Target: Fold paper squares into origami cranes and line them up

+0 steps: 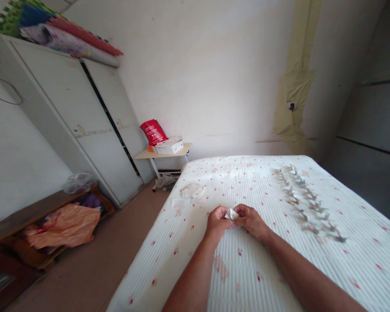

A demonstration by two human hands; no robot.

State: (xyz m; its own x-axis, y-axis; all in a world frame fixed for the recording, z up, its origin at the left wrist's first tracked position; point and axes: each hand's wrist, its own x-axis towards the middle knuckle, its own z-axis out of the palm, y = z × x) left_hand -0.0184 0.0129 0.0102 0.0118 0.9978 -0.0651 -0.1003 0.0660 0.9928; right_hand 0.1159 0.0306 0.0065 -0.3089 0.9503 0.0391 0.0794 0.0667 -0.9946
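Note:
A small piece of folded paper (231,214) is held between my two hands, a little above the bed cover. My left hand (219,220) pinches its left side. The fingers of my right hand (249,220) are closed on its right side. Beyond my left hand lie a pile of loose paper sheets (193,190) and a printed sheet (178,203). To the right of my right hand stand several small folded paper figures (307,199) in two long rows; they are blurred, so their exact shape is unclear.
The bed (247,173) has a white striped cover with red spots. Past its far left corner stands a small table (143,154) with a red bag (154,132) and a white box (170,148). A grey cabinet (68,99) and a wooden bench (16,225) are at the left.

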